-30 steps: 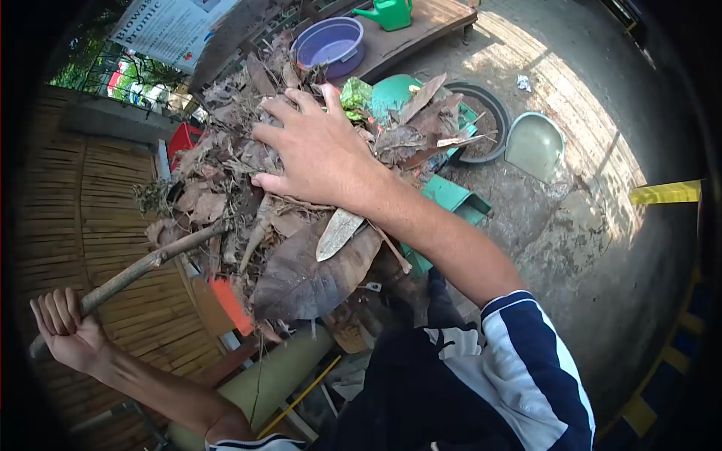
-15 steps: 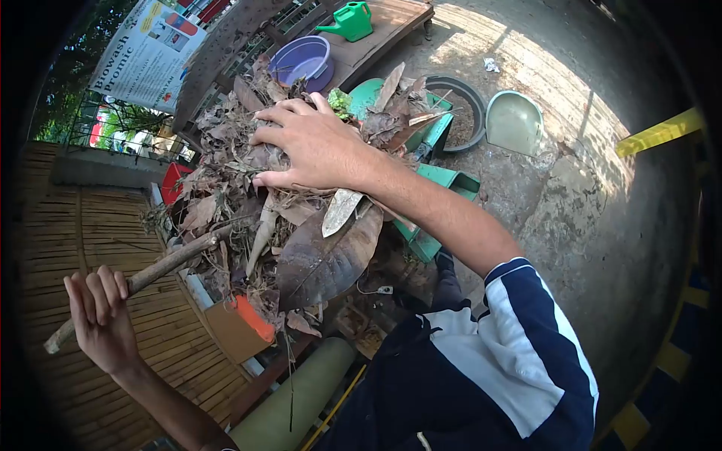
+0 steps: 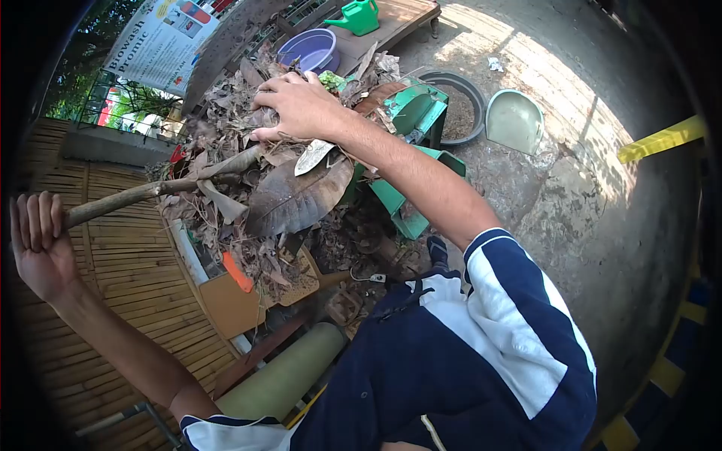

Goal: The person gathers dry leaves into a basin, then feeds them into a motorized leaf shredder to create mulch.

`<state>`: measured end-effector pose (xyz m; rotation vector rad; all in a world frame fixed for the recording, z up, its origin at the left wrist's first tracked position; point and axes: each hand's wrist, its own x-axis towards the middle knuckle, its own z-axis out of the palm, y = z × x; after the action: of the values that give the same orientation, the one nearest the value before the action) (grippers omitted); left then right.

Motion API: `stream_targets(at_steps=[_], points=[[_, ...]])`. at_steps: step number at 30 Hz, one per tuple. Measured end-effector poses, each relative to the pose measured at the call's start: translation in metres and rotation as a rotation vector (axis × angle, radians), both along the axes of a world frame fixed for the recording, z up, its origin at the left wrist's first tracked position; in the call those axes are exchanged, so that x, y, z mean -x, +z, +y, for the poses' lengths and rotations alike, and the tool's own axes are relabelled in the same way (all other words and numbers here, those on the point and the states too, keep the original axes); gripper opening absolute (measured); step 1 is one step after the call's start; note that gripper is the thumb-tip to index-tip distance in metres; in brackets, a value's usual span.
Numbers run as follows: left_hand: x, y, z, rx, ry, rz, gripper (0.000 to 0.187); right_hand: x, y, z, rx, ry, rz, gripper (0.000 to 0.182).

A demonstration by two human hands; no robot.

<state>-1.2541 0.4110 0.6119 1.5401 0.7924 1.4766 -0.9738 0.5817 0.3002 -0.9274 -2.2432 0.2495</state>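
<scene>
My left hand [image 3: 43,244] is wrapped around the near end of a wooden stick [image 3: 113,205], at the left. The stick's far end disappears into a heap of dry leaves [image 3: 218,143]. My right hand [image 3: 297,107] lies over the top of the heap, its bent fingers gripping dry leaves, their tips partly hidden. Below that hand are a large brown leaf [image 3: 297,197] and a smaller pale leaf [image 3: 313,156]. An orange piece [image 3: 238,272] shows at the heap's lower edge.
Green machine chutes [image 3: 410,197] stand right of the heap, by a black round tub [image 3: 474,113] and a pale dustpan-like scoop [image 3: 515,122]. Behind are a purple basin [image 3: 310,50] and green watering can [image 3: 357,16]. A bamboo wall [image 3: 120,278] is left.
My left hand has moved left and up with the stick. Leaves around the stick and the large leaf have shifted left; more of a tan surface shows below. My right hand stays on the heap.
</scene>
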Motion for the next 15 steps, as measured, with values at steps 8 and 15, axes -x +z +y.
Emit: stream_targets(at_steps=[8,15], points=[[-0.031,0.083,-0.065,-0.258,0.868,-0.135,0.049,0.002,-0.001,0.0,-0.025,-0.002,0.042,0.068],[0.016,0.117,-0.131,-0.236,0.032,0.022,0.055,0.0,0.001,-0.002,0.005,0.027,0.074,0.067]])
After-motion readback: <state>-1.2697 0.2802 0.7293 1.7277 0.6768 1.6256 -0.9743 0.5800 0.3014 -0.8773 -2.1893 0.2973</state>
